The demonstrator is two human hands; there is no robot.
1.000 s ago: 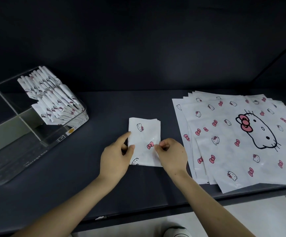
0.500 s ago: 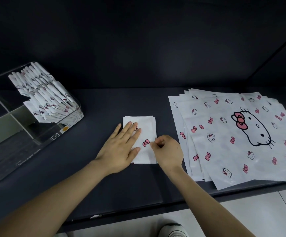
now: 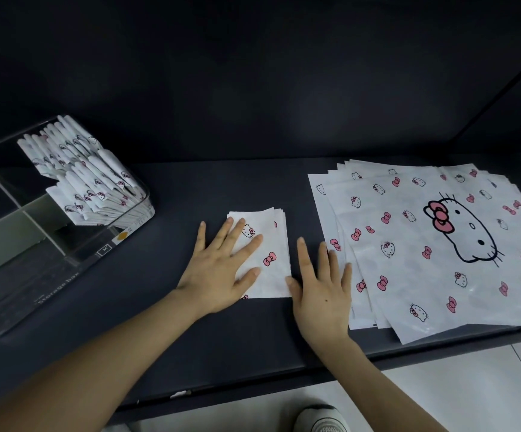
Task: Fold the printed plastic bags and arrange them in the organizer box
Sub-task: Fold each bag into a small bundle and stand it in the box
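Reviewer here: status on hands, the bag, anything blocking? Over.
Left hand open, pressing flat on folded bag. Right hand open on table, fingers over unfolded stack edge. Nothing seen between folded bag and organizer box.

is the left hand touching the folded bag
Touching. The head view shows the left hand lying flat with its fingers spread on the folded bag.

Bare desk (image 3: pixel 165 244) lies open between the box (image 3: pixel 59 285) and the folded bag (image 3: pixel 274 269). To the right, the flat bags (image 3: pixel 408 275) cover the desk to its edge. Packed bags (image 3: pixel 97 188) fill the box's far corner; its near part is free.
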